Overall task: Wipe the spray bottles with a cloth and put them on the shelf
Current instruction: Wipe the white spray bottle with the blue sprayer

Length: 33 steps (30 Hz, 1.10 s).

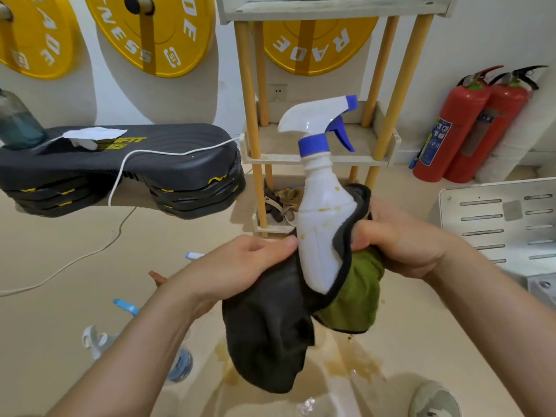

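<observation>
Item in hand: one spray bottle [323, 224], white with a blue collar, blue trigger and blue nozzle tip. It is held off the floor in front of the shelf [301, 160], roughly upright, leaning slightly, nozzle pointing right. Several yellow-brown spots are on its body.

One cloth [270, 335], dark grey on one face and green on the other, is wrapped round the bottle's lower half and hangs below it.

Two hands are engaged. The left hand [240, 260] pinches the cloth against the bottle's left side, fingers curled. The right hand [400, 245] clasps the cloth round the bottle's right side, thumb pressing on the fabric.

The shelf shows three tiers on wooden posts. The middle tier is bare and the bottom one holds crumpled rags.

One white sprayer head [94, 341] lies on the floor beneath the left forearm, its body mostly hidden.

Also noted: three yellow weight plates [156, 34], two red fire extinguishers [451, 127], one brown floor stain [346, 362]
</observation>
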Tool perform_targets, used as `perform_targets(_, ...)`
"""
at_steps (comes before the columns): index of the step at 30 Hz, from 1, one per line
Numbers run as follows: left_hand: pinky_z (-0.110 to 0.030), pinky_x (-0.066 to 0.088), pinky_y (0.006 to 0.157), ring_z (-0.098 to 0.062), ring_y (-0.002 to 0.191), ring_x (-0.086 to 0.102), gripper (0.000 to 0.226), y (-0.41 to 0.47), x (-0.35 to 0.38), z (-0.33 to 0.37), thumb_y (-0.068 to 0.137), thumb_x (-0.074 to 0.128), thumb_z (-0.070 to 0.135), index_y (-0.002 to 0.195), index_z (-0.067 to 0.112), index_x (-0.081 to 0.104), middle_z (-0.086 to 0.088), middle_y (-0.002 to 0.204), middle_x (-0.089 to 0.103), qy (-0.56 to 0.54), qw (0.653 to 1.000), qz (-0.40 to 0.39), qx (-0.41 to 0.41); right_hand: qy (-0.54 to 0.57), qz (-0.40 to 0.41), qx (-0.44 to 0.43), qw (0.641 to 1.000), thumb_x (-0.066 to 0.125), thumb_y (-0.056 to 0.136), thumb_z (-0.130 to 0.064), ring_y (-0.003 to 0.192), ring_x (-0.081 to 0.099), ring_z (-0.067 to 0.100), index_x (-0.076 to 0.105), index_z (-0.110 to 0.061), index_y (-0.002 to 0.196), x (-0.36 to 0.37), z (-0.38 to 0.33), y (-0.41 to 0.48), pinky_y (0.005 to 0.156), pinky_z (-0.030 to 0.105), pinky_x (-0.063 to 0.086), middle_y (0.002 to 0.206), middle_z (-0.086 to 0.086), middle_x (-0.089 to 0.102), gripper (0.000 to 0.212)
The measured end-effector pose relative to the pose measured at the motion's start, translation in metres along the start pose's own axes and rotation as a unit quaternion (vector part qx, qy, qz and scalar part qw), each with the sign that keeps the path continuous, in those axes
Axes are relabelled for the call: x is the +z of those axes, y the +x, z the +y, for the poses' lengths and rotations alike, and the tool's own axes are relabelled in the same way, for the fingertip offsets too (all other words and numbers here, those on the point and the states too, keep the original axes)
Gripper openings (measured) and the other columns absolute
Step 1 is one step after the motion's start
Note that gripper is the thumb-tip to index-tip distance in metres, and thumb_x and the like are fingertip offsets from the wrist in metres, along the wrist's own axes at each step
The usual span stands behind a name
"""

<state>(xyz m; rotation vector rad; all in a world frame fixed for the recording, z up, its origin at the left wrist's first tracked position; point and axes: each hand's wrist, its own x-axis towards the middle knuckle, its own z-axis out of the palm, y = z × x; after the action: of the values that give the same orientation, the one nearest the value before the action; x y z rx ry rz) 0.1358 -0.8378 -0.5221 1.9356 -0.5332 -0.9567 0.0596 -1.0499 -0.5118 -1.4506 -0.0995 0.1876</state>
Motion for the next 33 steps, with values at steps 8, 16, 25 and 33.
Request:
perform_targets(8,-0.034,0.057,0.082,-0.019,0.087,0.073,0.008,0.004,-0.003,-0.030,0.089,0.071,0.014,0.096,0.016,0.073,-0.003,0.090,0.077,-0.032,0.998,0.038,0.027,-0.061,0.084,0.017,0.994,0.070,0.038,-0.024,0.082,0.071,0.015,0.066,-0.020,0.101,-0.001,-0.004,-0.003,0.066,0.025,0.055,0.086,0.000,0.074,0.063)
perform_targets(16,-0.025,0.061,0.067,-0.023,0.078,0.072,0.031,-0.006,0.015,0.005,0.087,0.044,-0.018,0.104,-0.008,0.068,-0.021,0.096,0.074,-0.381,0.911,0.134,0.085,-0.247,0.225,0.014,0.942,0.083,0.063,-0.033,0.102,0.065,0.003,0.061,-0.039,0.117,0.026,0.021,0.014,0.091,0.033,0.053,0.109,-0.017,0.070,0.059)
perform_targets(25,-0.028,0.056,0.090,-0.013,0.107,0.068,0.032,-0.002,0.033,-0.005,0.085,0.069,-0.001,0.095,0.028,0.079,-0.002,0.111,0.073,-0.215,0.932,0.248,0.155,-0.178,0.197,0.029,0.964,0.083,0.073,-0.018,0.098,0.068,0.008,0.061,-0.036,0.115,0.038,0.027,0.012,0.089,0.038,0.058,0.104,-0.012,0.072,0.051)
perform_targets(33,-0.046,0.057,0.089,-0.022,0.097,0.072,0.039,0.008,0.047,0.004,0.093,0.053,0.054,0.120,0.027,0.063,-0.009,0.106,0.074,-0.300,0.925,0.227,0.060,-0.027,0.312,-0.024,0.949,0.073,0.081,-0.028,0.097,0.069,0.012,0.072,-0.026,0.106,0.066,0.036,0.021,0.088,0.036,0.056,0.100,-0.005,0.075,0.024)
